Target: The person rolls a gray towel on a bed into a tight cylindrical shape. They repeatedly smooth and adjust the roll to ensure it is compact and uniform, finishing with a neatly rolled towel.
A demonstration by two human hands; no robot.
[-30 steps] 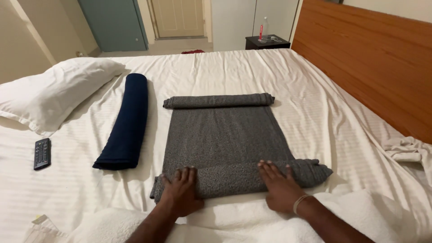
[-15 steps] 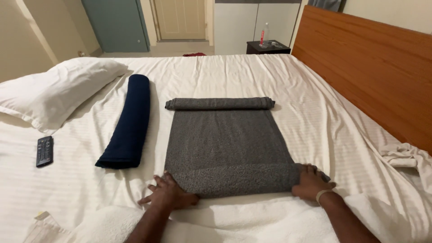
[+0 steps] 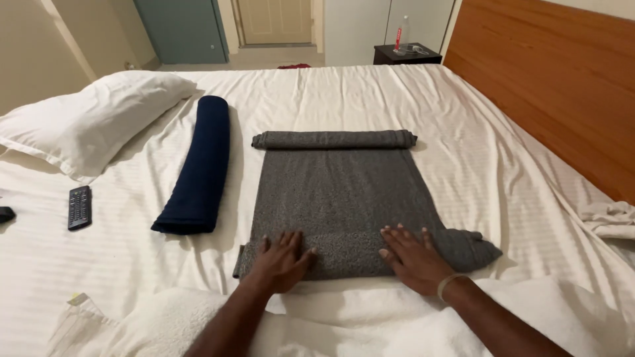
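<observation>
The dark grey, nubbly cloth towel [image 3: 340, 192] lies flat on the bed in front of me, its long axis running straight away from my body toward the far side. Its far end is wound into a tight roll [image 3: 334, 139] that lies crosswise, left to right. Its near end is folded or rolled over into a thicker band [image 3: 344, 254], also crosswise, and this band sits directly under my palms.

My left hand [image 3: 281, 259] presses flat on the left part of the band, fingers spread and pointing away from me, gripping nothing. My right hand [image 3: 413, 258] lies flat on the right part in the same way, open, with a thin band at the wrist. Both hands sit equally close to the near edge; the far roll is well apart from both. A loose corner of the towel pokes out to the right of my right hand, though I cannot tell how many layers are there.

Just beside the towel on the left lies a navy blue rolled cloth [image 3: 198, 168], its axis parallel to the towel's length. Further left are a black remote control [image 3: 79, 207] and a white pillow [image 3: 92, 119], all on the white striped bed sheet [image 3: 516, 178].
</observation>
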